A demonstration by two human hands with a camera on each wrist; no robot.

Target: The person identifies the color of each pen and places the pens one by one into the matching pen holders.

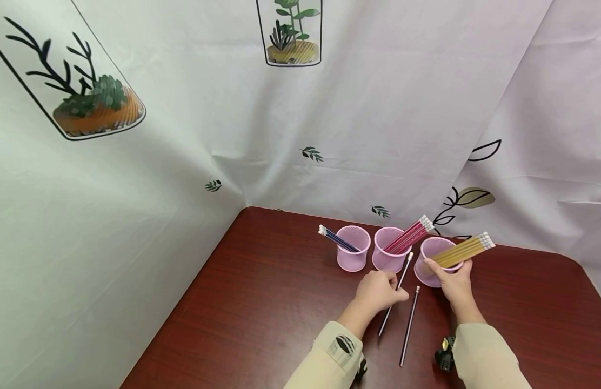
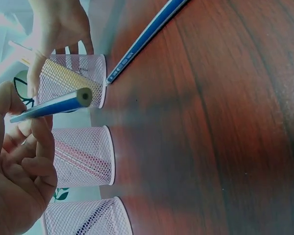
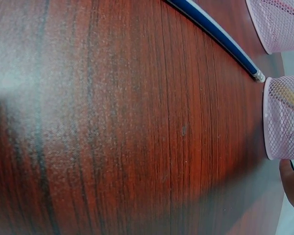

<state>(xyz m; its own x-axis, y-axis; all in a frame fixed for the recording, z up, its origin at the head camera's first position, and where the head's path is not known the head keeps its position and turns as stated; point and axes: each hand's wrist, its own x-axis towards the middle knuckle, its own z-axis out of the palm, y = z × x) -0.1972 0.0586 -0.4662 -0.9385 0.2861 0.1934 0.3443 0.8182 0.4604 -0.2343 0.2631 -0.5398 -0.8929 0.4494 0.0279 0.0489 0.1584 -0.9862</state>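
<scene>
My left hand [image 1: 378,289] pinches a blue pencil [image 1: 405,269] between thumb and fingers, tilted above the table; its unsharpened end [image 2: 84,97] faces the left wrist camera. The right hand [image 1: 455,285] grips the right-hand pink mesh pencil cup [image 1: 426,274], thumb near the rim and fingers round its far side. Yellow pencils [image 1: 461,251] lean to the right in that cup. A second blue pencil [image 1: 409,327] lies on the table between the two hands, its eraser end [image 3: 257,75] close to the cup's base.
A middle pink mesh cup [image 1: 387,263] contains red pencils [image 1: 406,239]. The left pink mesh cup [image 1: 351,262] has several dark blue pencils [image 1: 340,239] leaning left. The cups stand in a row near the back of the dark red wooden table [image 1: 261,302]. Behind hangs a white patterned cloth [image 1: 378,119].
</scene>
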